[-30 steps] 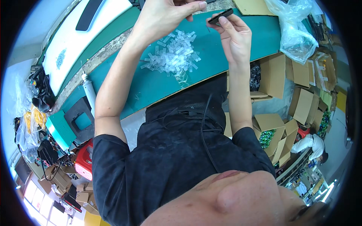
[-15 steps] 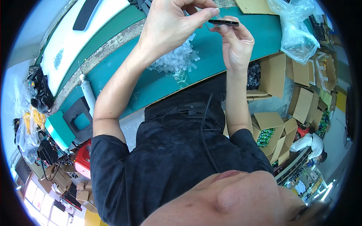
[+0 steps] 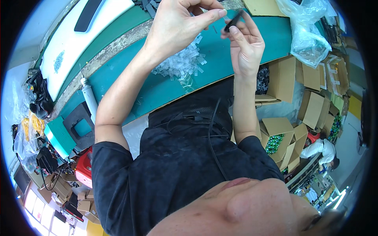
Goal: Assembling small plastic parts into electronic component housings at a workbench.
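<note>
My left hand (image 3: pixel 179 23) pinches a clear strip (image 3: pixel 226 17), my right hand (image 3: pixel 247 46) a black part (image 3: pixel 234 22); a strip heap (image 3: pixel 180 63) lies unused.

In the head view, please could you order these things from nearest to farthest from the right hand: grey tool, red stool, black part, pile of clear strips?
1. Black part: held in the right hand.
2. Pile of clear strips: on the green table, left of that hand.
3. Grey tool: much farther left.
4. Red stool: lower left, farthest.
</note>
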The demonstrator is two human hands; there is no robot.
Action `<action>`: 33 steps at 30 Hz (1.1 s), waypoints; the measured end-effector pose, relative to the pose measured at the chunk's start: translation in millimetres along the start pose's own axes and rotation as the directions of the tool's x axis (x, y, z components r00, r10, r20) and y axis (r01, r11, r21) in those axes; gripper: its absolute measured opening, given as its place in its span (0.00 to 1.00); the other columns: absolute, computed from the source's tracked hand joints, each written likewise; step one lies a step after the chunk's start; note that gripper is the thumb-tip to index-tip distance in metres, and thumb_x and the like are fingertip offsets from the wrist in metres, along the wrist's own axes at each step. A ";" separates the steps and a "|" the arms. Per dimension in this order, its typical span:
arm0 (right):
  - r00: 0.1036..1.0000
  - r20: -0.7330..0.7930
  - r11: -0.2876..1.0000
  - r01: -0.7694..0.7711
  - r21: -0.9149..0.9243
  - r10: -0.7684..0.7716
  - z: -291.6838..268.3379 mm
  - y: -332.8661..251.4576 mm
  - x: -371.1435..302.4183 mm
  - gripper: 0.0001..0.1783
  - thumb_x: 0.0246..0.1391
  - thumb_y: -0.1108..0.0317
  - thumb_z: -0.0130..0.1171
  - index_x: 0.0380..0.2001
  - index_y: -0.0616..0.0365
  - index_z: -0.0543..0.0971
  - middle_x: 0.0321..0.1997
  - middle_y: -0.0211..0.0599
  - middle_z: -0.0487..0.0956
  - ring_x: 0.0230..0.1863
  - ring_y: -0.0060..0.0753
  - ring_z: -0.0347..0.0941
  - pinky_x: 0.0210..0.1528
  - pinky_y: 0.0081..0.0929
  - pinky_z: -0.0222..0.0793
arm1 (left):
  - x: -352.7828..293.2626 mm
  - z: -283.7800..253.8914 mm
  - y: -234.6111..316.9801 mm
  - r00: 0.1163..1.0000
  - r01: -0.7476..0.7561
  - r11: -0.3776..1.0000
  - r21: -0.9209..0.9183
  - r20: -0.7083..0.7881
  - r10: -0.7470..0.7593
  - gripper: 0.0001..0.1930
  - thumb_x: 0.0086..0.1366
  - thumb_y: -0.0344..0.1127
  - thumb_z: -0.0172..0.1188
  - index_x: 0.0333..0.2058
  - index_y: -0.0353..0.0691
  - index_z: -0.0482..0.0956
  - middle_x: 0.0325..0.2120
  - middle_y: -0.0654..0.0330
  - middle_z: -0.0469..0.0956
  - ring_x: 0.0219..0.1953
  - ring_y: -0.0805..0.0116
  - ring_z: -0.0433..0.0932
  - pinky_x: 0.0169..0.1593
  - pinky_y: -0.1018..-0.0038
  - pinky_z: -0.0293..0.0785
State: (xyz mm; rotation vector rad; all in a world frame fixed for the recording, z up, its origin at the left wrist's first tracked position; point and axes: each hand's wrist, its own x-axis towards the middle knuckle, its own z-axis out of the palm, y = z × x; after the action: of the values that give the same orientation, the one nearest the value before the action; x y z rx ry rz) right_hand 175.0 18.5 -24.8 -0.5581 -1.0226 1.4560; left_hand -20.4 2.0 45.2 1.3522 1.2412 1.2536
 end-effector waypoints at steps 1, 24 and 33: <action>1.000 -0.014 1.000 0.003 0.001 -0.003 3.9 -0.8 -0.2 0.17 0.61 0.83 0.62 0.53 0.71 0.79 0.45 0.53 0.85 0.42 0.43 0.85 0.46 0.39 0.84 | -0.5 0.5 -0.5 1.000 -0.002 1.000 0.000 -0.004 0.002 0.08 0.66 0.30 0.69 0.38 0.31 0.86 0.22 0.66 0.81 0.23 0.84 0.72 0.27 0.82 0.67; 0.994 -0.066 0.958 0.061 -0.280 -0.082 7.9 -0.5 -12.5 0.10 0.59 0.81 0.66 0.44 0.68 0.86 0.38 0.40 0.85 0.39 0.28 0.82 0.39 0.26 0.82 | 2.0 -4.3 -4.0 0.978 -0.208 0.963 0.170 0.054 0.202 0.08 0.67 0.30 0.67 0.39 0.30 0.85 0.32 0.56 0.83 0.29 0.72 0.80 0.33 0.76 0.75; 0.973 0.172 0.430 0.222 -0.875 -0.152 -21.0 9.4 -32.7 0.14 0.47 0.83 0.70 0.39 0.63 0.87 0.33 0.41 0.85 0.33 0.34 0.81 0.38 0.28 0.77 | 0.6 5.1 -69.4 0.805 -0.581 0.589 0.561 0.505 0.312 0.11 0.62 0.36 0.68 0.41 0.40 0.88 0.35 0.57 0.83 0.36 0.54 0.84 0.41 0.61 0.80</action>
State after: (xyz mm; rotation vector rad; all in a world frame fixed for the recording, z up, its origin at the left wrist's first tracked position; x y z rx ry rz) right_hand 193.0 -6.4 -50.3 -1.1081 -1.8599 0.6030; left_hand -22.1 10.1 -23.9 2.4814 1.1733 0.7773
